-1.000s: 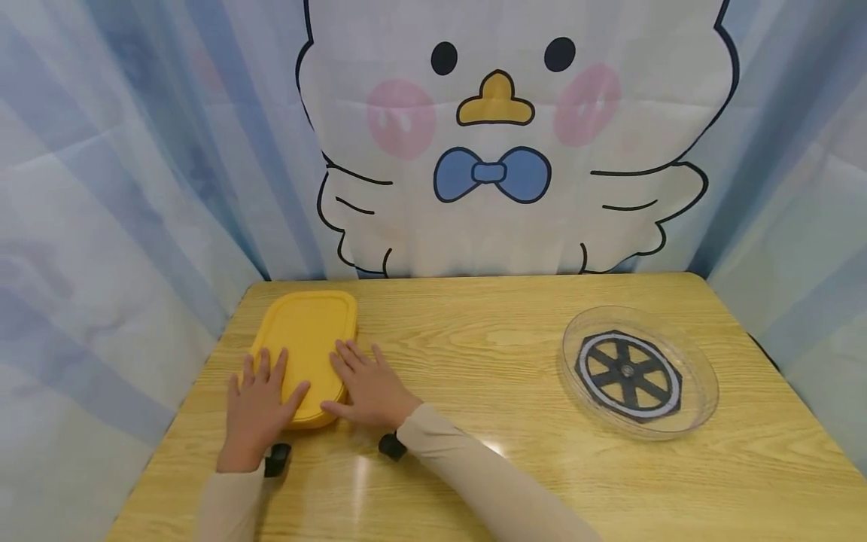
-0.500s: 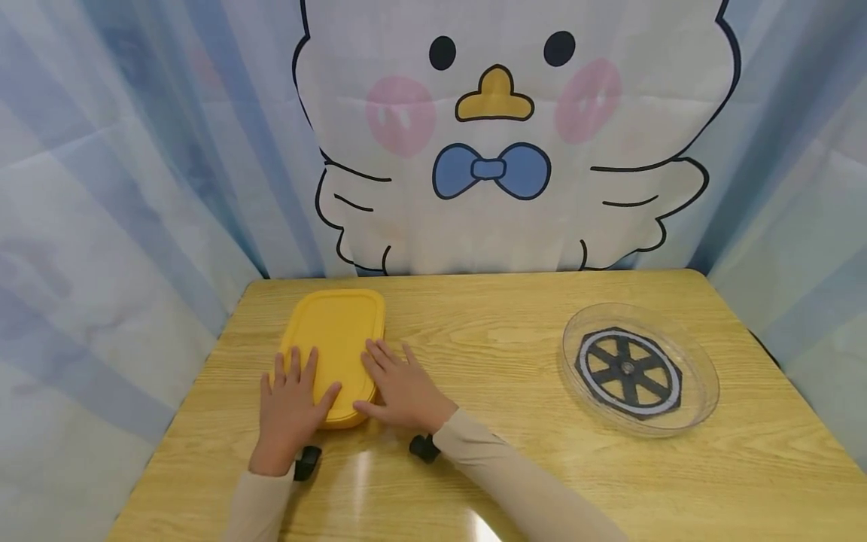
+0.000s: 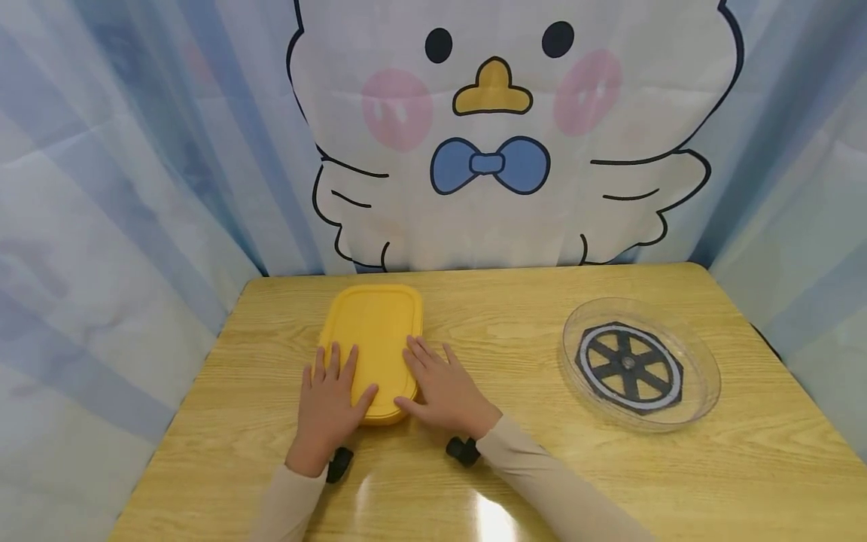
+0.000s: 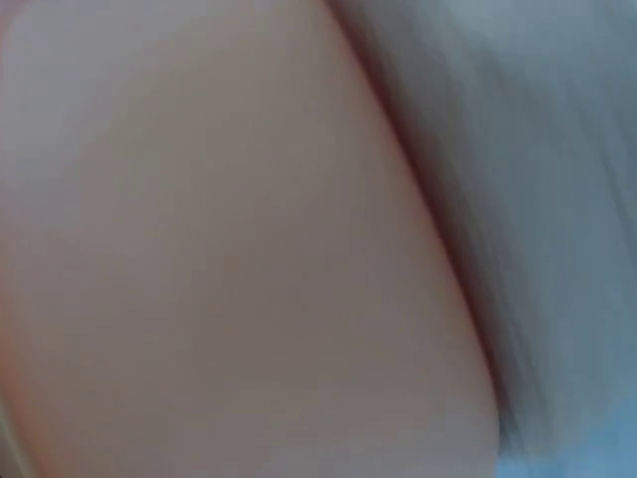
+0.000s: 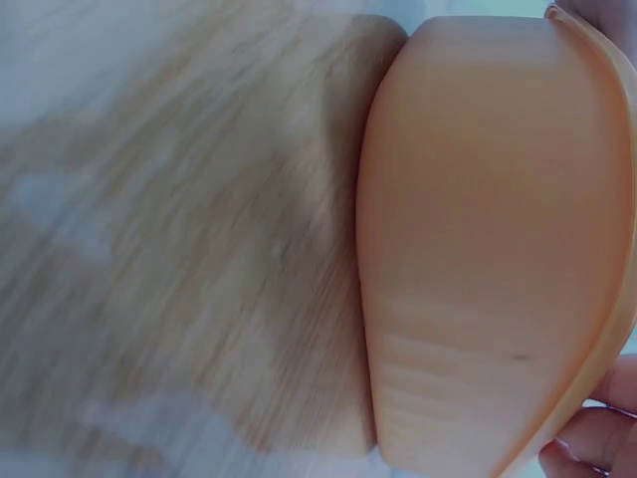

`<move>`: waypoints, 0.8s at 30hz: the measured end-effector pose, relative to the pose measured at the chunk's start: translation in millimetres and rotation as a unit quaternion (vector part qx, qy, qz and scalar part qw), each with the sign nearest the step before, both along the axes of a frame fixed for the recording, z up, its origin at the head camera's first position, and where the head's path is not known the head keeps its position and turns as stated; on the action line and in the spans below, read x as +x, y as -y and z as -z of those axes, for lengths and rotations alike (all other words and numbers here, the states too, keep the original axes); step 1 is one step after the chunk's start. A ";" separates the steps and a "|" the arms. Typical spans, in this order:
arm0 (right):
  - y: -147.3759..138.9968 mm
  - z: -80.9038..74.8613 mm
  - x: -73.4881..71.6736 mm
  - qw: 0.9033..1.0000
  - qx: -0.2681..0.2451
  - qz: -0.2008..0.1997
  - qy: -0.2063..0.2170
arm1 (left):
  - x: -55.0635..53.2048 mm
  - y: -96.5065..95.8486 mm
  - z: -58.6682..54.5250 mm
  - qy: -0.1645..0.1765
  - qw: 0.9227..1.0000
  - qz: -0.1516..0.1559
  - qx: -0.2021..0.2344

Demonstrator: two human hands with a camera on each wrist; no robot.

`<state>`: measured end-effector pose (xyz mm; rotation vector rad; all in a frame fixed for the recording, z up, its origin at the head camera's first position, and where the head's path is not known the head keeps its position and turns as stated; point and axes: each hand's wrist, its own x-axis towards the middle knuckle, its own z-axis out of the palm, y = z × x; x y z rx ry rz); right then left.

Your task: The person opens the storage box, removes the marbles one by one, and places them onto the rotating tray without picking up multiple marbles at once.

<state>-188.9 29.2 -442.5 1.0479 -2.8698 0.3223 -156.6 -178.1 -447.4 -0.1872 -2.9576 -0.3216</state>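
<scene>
A yellow lidded box [image 3: 379, 324] with rounded corners lies on the wooden table, left of the middle in the head view. My left hand [image 3: 330, 405] rests over its near left side, fingers spread and thumb reaching onto the lid. Against the right edge lies my right hand [image 3: 447, 391], its straight fingertips on the lid. Up close in the right wrist view, the box's side wall [image 5: 488, 239] stands on the tabletop, with fingers [image 5: 602, 438] at the lid's rim. A blurred, close surface fills most of the left wrist view.
To the right on the table [image 3: 501, 339] stands a round clear dish [image 3: 701, 391]. Within its outline shows a dark hexagon with a spoked wheel pattern [image 3: 628, 365]. Behind the table hangs a curtain [image 3: 488, 226] with a cartoon bird, and more curtain encloses both sides.
The yellow box has slid to the right across the table, with both hands travelling along on it. The dish has kept its place.
</scene>
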 end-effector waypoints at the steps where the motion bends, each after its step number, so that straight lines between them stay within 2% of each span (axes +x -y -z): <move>1: -2.5 0.3 -0.3 1.000 -0.002 0.003 -0.003 | 0.4 -4.9 -0.2 -0.001 1.000 -0.004 0.001; 9: -20.4 3.0 -5.7 0.999 -0.003 0.037 -0.011 | -1.9 -41.1 2.4 -0.003 0.999 -0.034 0.003; 16: -36.9 3.5 -10.2 0.998 -0.026 0.051 -0.005 | -6.1 -66.9 3.6 -0.013 0.998 -0.053 -0.010; 24: -59.6 5.0 -15.2 0.998 -0.036 0.052 -0.019 | -13.3 -88.9 4.7 -0.023 0.998 -0.047 -0.022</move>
